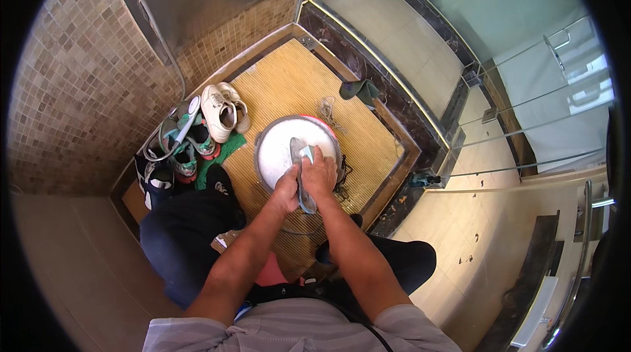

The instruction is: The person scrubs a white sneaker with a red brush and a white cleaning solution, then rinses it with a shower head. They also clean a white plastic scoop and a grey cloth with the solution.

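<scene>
A long grey shoe insole is held lengthwise over a round grey-rimmed basin full of white suds. My left hand is closed on the insole's left edge, near its middle. On its other side, my right hand is closed round a small pale blue-white block and presses it against the insole's upper part. Whether the block is a brush or a bar of soap I cannot tell, as my fingers cover most of it.
Left of the basin stand white sneakers, several other shoes, a shower head and a green cloth. Tangled laces and a dark cap lie beyond on the ribbed mat. A dark stone curb edges the right.
</scene>
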### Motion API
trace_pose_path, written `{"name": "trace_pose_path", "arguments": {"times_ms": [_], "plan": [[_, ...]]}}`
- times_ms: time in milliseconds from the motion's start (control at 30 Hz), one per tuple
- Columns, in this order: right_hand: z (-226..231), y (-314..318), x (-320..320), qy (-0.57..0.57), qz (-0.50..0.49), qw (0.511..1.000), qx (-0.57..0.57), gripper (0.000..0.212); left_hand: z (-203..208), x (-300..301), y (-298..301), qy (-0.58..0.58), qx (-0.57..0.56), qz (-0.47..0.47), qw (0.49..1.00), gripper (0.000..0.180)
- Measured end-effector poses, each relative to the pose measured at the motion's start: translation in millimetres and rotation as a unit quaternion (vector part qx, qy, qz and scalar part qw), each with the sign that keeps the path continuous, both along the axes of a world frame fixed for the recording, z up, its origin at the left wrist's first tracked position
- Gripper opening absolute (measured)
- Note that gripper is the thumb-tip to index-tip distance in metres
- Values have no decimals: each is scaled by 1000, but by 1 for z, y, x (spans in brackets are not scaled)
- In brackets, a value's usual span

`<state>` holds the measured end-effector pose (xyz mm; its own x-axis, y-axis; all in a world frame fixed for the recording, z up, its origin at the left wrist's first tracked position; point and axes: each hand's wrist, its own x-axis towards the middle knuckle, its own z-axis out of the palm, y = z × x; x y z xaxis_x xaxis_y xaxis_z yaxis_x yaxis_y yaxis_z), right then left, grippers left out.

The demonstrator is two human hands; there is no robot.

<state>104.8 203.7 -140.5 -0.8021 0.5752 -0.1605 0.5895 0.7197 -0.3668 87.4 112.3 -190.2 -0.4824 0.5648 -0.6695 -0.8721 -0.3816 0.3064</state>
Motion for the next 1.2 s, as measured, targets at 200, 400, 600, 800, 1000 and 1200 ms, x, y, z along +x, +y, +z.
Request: {"name": "trace_pose_path", "arguments": {"times_ms": [200, 400, 600, 800, 1000, 1200], "plan": [[-4, -33, 67, 27, 64, 995, -67, 64, -31, -9, -10, -34, 55, 36, 997, 52], [-4, -23, 44, 51, 21, 998, -13, 62, -20, 9, -5, -53, 115, 6, 992, 54], [-8, 0, 10, -23, -6, 997, -77, 62, 4, 0, -2, -40, 64, 1, 997, 61], [10, -39, 65, 53, 50, 993, -93, 63, -45, -7, -10, -61, 141, 11, 988, 58], [2, -2, 1, 13, -9, 999, -41, 61, 6, 14, 9, -40, 117, 1, 992, 56], [8, -18, 28, 7, 8, 990, -138, 67, -5, -6, -7, -26, 79, 56, 995, 62]]}}
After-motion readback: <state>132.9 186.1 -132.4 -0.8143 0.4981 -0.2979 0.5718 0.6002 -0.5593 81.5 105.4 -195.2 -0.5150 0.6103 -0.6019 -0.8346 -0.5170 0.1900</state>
